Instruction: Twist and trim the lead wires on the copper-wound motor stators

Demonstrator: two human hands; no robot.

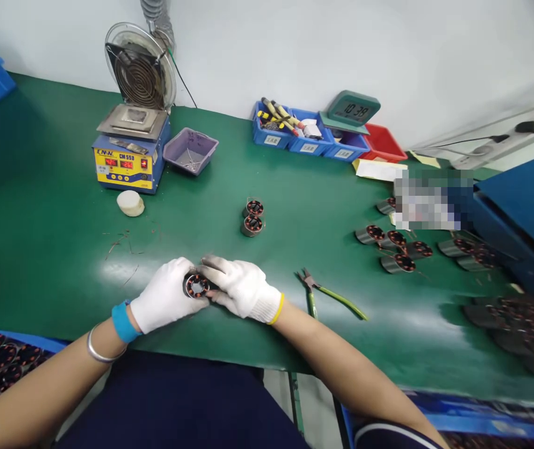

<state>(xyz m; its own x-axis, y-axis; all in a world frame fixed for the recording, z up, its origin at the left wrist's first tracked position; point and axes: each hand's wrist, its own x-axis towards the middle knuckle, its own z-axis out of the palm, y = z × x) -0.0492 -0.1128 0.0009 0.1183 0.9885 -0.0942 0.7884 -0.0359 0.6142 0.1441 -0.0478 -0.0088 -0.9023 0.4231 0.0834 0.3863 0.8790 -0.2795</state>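
My left hand [166, 297], in a white glove, wraps around the left side of a motor stator [197, 286], a short metal ring with black slots and copper windings facing up. My right hand [241, 287], gloved too, closes on the stator's right side with thumb and fingers; its fingertips look dark. Any wire between those fingers is too small to make out. Beyond the hands, two more stators [252, 225] stand touching each other on the green table. Cutting pliers [311, 284] with green handles lie spread to the right of my right hand.
A blue-yellow solder pot [129, 165] stands back left beside a purple tray [189, 149]; a round fan [140, 68] is behind. Wire scraps [124, 243] lie left. Blue bins [271, 132] line the wall. Several stators [395, 240] and a dark pile [519, 324] occupy the right.
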